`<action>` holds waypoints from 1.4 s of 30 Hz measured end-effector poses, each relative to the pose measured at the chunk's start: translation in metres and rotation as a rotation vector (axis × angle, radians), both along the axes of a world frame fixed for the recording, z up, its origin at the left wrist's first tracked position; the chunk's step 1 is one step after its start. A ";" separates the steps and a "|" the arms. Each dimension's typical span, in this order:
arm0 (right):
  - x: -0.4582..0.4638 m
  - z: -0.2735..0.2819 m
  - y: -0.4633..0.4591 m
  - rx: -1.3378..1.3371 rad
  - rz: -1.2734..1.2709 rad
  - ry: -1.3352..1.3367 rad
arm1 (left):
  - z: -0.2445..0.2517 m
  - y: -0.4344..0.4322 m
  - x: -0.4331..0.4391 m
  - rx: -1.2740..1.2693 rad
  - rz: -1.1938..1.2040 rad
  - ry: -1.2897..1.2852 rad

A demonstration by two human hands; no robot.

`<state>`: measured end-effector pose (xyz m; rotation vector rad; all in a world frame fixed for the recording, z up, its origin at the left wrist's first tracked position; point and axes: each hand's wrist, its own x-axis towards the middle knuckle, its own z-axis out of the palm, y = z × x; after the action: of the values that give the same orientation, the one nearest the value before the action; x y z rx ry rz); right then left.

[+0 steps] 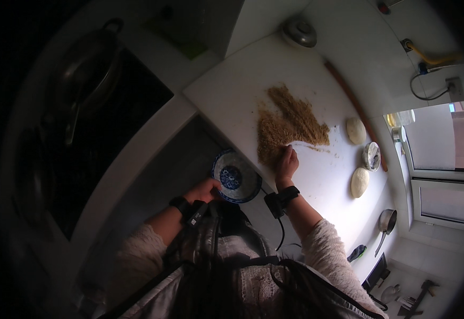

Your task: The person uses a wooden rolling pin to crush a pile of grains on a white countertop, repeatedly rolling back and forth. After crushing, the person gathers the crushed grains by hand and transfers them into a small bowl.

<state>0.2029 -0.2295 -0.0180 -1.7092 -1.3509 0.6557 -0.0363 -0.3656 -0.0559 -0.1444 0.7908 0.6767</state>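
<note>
My left hand (206, 190) grips the rim of a blue-and-white patterned bowl (246, 183), which is tilted just below the edge of the white counter (224, 85). At the near edge of a heap of brown crumbly filling (291, 119), my right hand (288, 160) rests on the counter with its fingers curled. Whether anything lies inside those fingers is hidden. The filling spreads in two thick bands with loose crumbs about it. Right of it lie two pale dough pieces (356, 130), (360, 182), with a small floury bowl (372, 156) between them.
A long wooden rolling pin (349, 91) lies along the wall side. An upturned metal bowl (300, 32) stands in the far corner. A small saucepan (387, 221) sits at the right. At the left, a wok (84, 75) stands on the dark hob (136, 91).
</note>
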 end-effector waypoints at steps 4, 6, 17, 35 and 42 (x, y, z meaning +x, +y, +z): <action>-0.018 -0.002 -0.016 -0.037 0.027 0.199 | -0.003 0.002 -0.001 0.014 -0.032 0.002; -0.031 -0.001 -0.028 -0.059 0.102 0.249 | -0.005 0.003 0.000 -0.001 -0.032 -0.006; -0.062 0.037 -0.048 -0.271 0.374 0.624 | 0.006 0.007 0.002 -0.031 -0.006 0.083; 0.076 0.014 0.077 0.139 -0.025 0.364 | 0.008 0.009 0.001 0.048 0.010 0.072; 0.137 0.000 0.117 0.109 -0.176 0.270 | -0.004 0.009 -0.001 0.040 0.013 0.035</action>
<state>0.3399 -0.1121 -0.0184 -1.5682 -1.0177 0.6724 -0.0372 -0.3569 -0.0598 -0.1019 0.8097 0.7082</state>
